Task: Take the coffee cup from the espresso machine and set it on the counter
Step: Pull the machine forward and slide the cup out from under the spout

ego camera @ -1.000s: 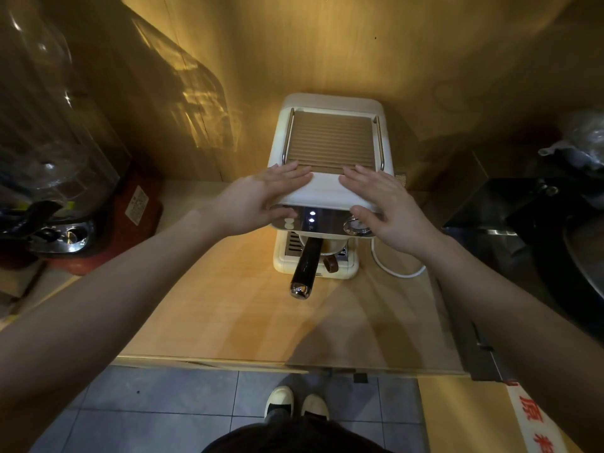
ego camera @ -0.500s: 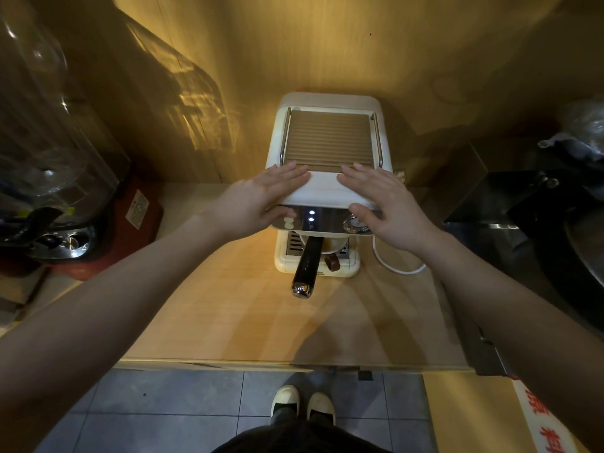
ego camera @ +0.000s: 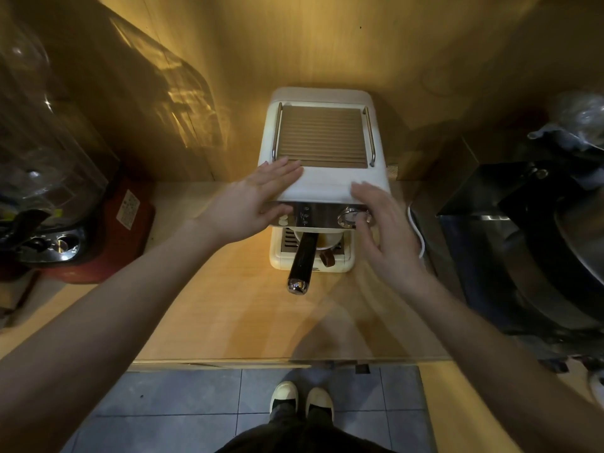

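A cream espresso machine [ego camera: 330, 186] stands at the back of the wooden counter [ego camera: 228, 315]. A pale coffee cup [ego camera: 330, 240] with a brown handle sits on its drip tray, mostly hidden under the black portafilter handle [ego camera: 302, 261]. My left hand [ego camera: 251, 204] lies flat and open on the machine's front left corner. My right hand [ego camera: 385, 237] hovers open and blurred at the machine's right front, just off its top, holding nothing.
A red-based appliance with a clear jar [ego camera: 65, 204] stands at the left. A dark sink and black box [ego camera: 539, 240] fill the right. A white cord [ego camera: 420, 237] runs beside the machine. The counter's front edge [ego camera: 261, 362] is above grey floor tiles.
My right hand has lifted off the machine's top and drawn back to the right front. My left hand has slid slightly left along the top edge.
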`<state>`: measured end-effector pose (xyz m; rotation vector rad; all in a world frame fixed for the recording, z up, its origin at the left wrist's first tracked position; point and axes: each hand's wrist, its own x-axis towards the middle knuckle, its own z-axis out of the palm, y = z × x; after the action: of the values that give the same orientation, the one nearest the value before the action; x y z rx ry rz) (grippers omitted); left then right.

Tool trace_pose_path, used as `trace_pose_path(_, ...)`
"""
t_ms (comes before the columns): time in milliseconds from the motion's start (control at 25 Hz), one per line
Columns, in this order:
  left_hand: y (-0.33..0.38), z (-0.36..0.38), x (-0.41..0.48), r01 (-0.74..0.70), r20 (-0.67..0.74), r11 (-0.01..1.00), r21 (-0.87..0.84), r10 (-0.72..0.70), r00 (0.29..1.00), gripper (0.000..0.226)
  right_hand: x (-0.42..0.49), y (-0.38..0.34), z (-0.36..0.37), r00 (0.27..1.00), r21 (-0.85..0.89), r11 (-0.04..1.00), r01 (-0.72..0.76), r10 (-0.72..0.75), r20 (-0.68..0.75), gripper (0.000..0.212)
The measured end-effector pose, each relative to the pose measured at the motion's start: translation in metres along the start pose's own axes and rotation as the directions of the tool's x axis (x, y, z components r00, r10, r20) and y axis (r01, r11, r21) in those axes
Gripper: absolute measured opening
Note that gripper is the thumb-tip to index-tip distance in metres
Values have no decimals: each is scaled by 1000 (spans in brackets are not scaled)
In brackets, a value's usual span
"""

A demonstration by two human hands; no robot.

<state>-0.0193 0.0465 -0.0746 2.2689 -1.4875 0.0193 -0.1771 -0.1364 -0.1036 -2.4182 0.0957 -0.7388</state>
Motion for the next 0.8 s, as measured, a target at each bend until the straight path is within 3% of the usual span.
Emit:
trace_pose_path(80,0,3,-1,-6,-20,1000,11,7,1000,59,-40,-1,18,989,134,988,-78,94,-118,32)
trace_pose_path(160,0,6,-1,4,-36,1000,-5,-4,999,59,-65,2,39,954,245,928,-281,298,-37,28)
trace_pose_path(280,2,8,-1,25,-72,999,-29,-27,997,56,-71,13,71,786,278,735,-619,587,197,34)
trace_pose_path(360,1,10,0,36,-90,998,-45,-40,995,54,-65,20,84,642,287,578,-764,723,255,38)
trace_pose_path(480,2,12,0,52,-104,996,-67,-58,993,52,-53,30,100,504,292,423,-858,805,314,34)
trace_pose_path(640,3,13,-1,53,-107,995,-89,-63,992,52,-34,30,109,405,304,306,-902,842,357,36)
trace_pose_path(800,4,16,-2,76,-135,991,-109,-91,987,51,-24,29,108,265,449,27,-893,839,476,36)
